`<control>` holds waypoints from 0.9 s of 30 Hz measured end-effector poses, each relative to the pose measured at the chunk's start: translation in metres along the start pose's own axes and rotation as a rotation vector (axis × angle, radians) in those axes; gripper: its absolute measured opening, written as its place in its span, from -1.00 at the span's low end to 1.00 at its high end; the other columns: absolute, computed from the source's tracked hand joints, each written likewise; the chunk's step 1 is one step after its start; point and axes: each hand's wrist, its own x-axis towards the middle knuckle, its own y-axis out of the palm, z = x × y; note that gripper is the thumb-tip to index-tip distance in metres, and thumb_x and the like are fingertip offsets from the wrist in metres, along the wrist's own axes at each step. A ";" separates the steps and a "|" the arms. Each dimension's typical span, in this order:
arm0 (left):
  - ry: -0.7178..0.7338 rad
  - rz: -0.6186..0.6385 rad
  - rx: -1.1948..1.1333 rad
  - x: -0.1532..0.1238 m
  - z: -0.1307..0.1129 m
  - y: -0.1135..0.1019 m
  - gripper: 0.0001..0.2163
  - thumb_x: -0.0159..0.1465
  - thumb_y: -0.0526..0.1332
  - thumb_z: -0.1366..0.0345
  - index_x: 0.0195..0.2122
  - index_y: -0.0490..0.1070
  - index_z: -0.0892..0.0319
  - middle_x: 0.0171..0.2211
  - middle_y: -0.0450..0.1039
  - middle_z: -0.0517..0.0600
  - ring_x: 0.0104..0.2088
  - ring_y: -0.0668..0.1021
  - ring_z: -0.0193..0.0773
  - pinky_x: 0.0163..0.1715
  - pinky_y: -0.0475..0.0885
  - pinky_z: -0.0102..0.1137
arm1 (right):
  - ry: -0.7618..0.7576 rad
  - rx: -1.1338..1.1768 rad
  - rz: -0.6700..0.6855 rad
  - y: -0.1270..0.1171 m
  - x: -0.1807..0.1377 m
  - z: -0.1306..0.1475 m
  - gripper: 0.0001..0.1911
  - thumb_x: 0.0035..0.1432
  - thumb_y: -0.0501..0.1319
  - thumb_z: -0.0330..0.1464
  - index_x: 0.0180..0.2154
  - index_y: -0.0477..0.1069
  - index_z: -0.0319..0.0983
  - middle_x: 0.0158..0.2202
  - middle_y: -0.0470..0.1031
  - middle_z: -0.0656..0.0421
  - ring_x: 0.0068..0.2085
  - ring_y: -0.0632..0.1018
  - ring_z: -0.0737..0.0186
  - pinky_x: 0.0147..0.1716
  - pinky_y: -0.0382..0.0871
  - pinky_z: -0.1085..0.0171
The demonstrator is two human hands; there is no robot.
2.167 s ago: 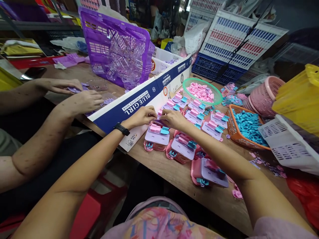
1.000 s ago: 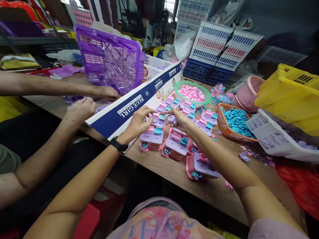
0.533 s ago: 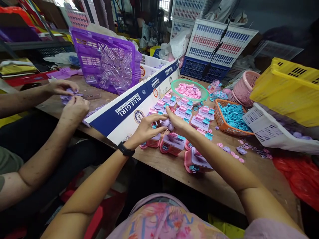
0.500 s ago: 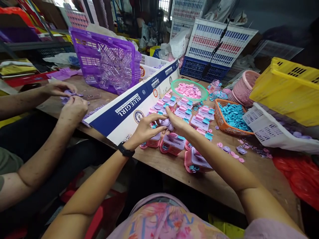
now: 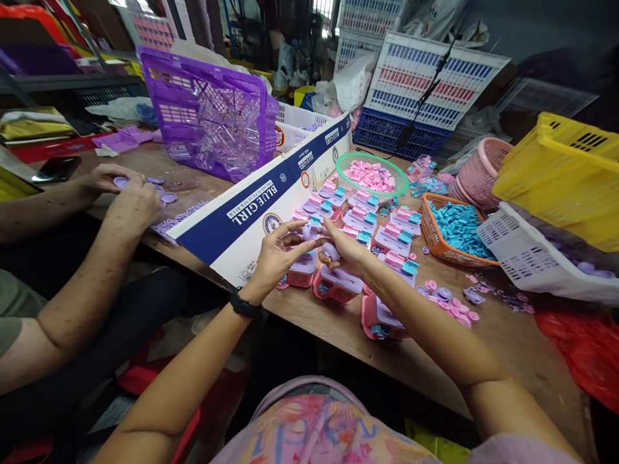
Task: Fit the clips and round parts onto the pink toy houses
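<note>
My left hand pinches a small lilac plastic piece between thumb and fingertips, a black band on its wrist. My right hand is closed on another lilac piece just right of it. Both hands hover above rows of pink toy cases with lilac lids and pink and blue parts on top, laid out on the wooden table.
A blue and white cardboard flap stands left of the toys. Behind are a green basket of pink parts, an orange basket of blue parts, a purple crate and a yellow crate. Another person's hands handle lilac pieces at left.
My hands lifted off the toy rows and drew toward me, each now holding a lilac piece. The other person's hands moved back together near the lilac pieces.
</note>
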 end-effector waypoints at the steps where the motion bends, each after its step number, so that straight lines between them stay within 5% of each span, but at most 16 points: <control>1: -0.012 -0.007 -0.025 0.000 0.001 0.000 -0.54 0.14 0.49 0.20 0.05 0.50 0.15 -0.15 0.59 0.02 -0.18 0.66 -0.20 -0.12 0.60 -0.30 | -0.049 -0.035 -0.027 0.001 0.001 -0.002 -0.45 0.36 0.05 0.16 -0.26 0.34 -0.20 -0.49 0.39 0.25 -0.65 0.26 0.47 -0.74 -0.04 0.50; 11: -0.023 -0.108 -0.156 0.002 0.007 -0.007 -0.63 0.11 0.48 0.27 -0.08 0.46 0.14 -0.12 0.53 -0.03 -0.20 0.62 -0.31 -0.14 0.58 -0.40 | -0.557 -0.533 -0.341 -0.005 0.012 -0.016 -0.64 0.22 0.27 -0.06 -0.28 0.51 -0.24 -0.55 0.34 0.29 -0.53 0.31 0.37 -0.52 0.16 0.36; 17: 0.046 -0.205 -0.009 -0.013 -0.001 -0.019 -0.65 0.16 0.41 0.27 -0.08 0.33 0.11 -0.08 0.55 0.02 -0.09 0.62 -0.24 -0.07 0.54 -0.34 | -0.618 -0.616 -0.344 -0.004 0.004 -0.011 -0.79 0.18 0.27 -0.24 -0.19 0.50 -0.21 -0.48 0.44 0.28 -0.48 0.35 0.36 -0.41 0.21 0.34; 22: 0.031 -0.265 0.126 -0.041 0.000 -0.038 -0.84 0.31 0.20 0.35 -0.09 0.44 0.12 -0.24 0.46 -0.05 -0.32 0.54 -0.34 -0.22 0.47 -0.40 | -0.544 -0.689 -0.284 0.007 -0.001 -0.017 -0.78 0.16 0.23 -0.28 -0.17 0.50 -0.22 -0.53 0.40 0.30 -0.49 0.35 0.32 -0.42 0.20 0.33; 27: 0.055 -0.184 0.445 -0.062 0.008 -0.051 -0.76 0.35 0.06 0.46 -0.12 0.49 0.12 -0.31 0.36 -0.06 -0.33 0.47 -0.32 -0.20 0.43 -0.36 | -0.556 -0.947 -0.370 0.026 0.010 -0.034 -0.84 0.11 0.19 -0.40 -0.22 0.46 -0.21 -0.56 0.39 0.31 -0.50 0.41 0.29 -0.32 0.26 0.31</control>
